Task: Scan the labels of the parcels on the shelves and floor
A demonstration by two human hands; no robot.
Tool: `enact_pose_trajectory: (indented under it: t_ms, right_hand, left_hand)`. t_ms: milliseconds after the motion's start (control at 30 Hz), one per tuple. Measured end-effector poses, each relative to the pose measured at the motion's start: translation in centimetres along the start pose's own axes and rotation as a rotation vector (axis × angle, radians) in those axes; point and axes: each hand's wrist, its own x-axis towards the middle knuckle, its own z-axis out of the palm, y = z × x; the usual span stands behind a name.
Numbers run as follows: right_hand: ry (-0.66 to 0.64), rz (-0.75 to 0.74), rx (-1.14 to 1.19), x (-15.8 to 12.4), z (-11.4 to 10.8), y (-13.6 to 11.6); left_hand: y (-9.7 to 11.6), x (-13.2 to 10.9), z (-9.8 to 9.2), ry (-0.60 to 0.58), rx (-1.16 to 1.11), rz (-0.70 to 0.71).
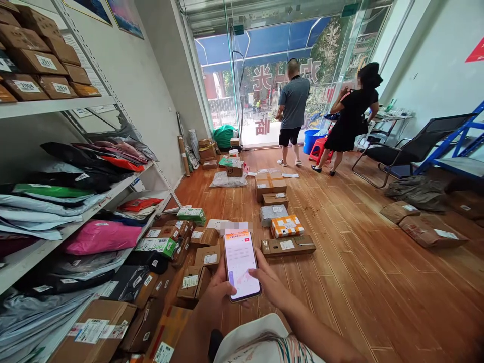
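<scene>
Left grip (212, 295) curled, right grip (267, 277) curled, thumbs (229, 289) inward

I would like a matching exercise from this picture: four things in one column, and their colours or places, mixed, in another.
1. Phone
2. Pink parcel
3. Bucket
4. Chair

A. Black
B. On white shelving
C. Held between left hand and right hand
D. Blue

Right pairs: 1-C; 2-B; 3-D; 4-A

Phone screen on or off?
On. The phone screen is lit, showing a pale page with some orange near its top.
</scene>
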Motion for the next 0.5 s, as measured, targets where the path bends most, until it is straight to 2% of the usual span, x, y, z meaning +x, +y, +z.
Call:
enact_pose_trajectory:
  t_ms: [267, 400, 500]
  right_hand:
    - [-0.08, -0.048, -0.021, -0.2, -0.3, 0.2]
    - [-0.027, -0.06, -0.024, 0.1, -0.7, 0.8]
    - [0.058, -0.03, 0.037, 1.1, -1.0, 1.1]
  left_hand:
    - [0.2, 0.2, 0.4, -0.032, 0.113, 0.017]
    - [0.1, 0.2, 0.4, 0.026, 0.22, -0.009]
    - [-0.2, 0.0, 0.3, 0.025, 0.205, -0.033]
